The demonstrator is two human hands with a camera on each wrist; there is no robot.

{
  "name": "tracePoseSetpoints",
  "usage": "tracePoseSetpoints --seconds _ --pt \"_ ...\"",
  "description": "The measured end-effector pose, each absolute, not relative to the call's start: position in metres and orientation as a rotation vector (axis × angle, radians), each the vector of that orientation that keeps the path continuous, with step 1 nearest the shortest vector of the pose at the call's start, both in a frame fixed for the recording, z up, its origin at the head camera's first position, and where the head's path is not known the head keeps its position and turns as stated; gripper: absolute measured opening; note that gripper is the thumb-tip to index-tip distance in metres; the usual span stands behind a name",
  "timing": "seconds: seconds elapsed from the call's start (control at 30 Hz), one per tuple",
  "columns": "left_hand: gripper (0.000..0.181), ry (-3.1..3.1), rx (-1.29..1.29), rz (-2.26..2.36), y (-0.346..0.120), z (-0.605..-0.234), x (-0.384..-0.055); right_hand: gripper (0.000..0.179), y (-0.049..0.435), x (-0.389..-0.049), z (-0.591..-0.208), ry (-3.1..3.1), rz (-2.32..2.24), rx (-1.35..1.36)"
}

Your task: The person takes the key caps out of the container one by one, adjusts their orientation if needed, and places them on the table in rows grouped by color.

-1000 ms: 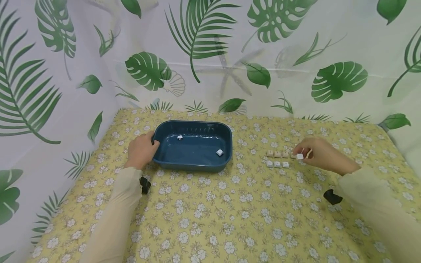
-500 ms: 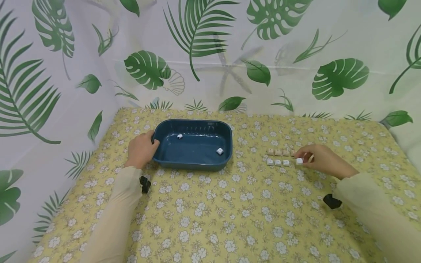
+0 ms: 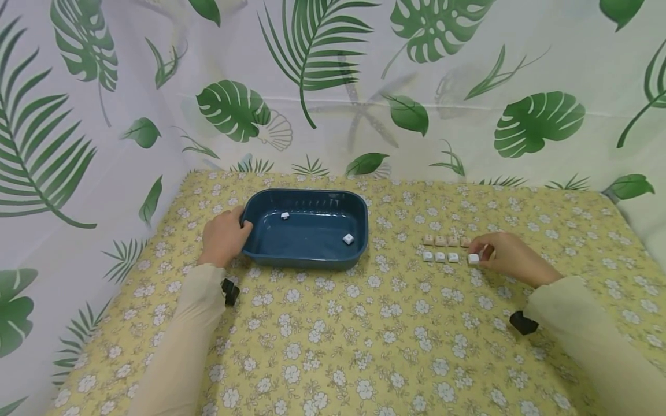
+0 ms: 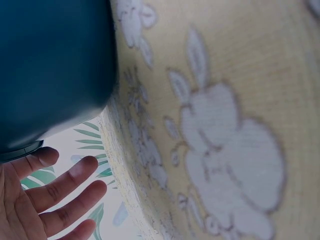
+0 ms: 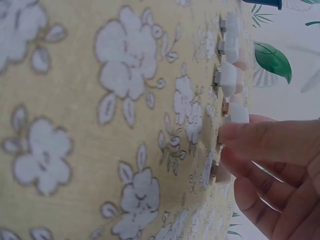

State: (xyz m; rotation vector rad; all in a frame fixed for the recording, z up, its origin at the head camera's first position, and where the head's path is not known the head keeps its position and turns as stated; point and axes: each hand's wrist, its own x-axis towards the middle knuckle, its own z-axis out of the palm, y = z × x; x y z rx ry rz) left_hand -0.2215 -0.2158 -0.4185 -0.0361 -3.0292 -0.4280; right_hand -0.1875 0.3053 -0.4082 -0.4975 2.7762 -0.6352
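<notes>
My left hand (image 3: 224, 236) grips the left rim of a dark blue plastic basin (image 3: 302, 263), its thumb over the edge. In the left wrist view the fingers (image 4: 75, 192) lie spread outside the basin wall (image 4: 55, 65). Two white keycaps (image 3: 348, 238) lie apart inside. On the right, my right hand (image 3: 507, 254) pinches a white keycap (image 3: 473, 259) between thumb and fingers, low at the right end of a row of white keycaps (image 3: 440, 257). A row of beige keycaps (image 3: 440, 240) stands just behind; the hand partly hides its right end.
A yellow floral cloth (image 3: 333, 323) covers the table. Behind it and at the left hangs a white leaf-print sheet (image 3: 333, 144). Bare cloth lies between the basin and the keycap rows.
My right hand has lowered the white keycap toward the cloth, level with the white row, shifting slightly toward me. The left hand and basin have stayed in place.
</notes>
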Motion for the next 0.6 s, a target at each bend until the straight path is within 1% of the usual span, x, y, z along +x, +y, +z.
tracePoseSetpoints --seconds 0.6 --pt "0.046 -3.043 -0.025 -0.449 -0.217 -0.422 -0.223 0.020 0.302 -0.193 -0.420 2.762 -0.640 -0.505"
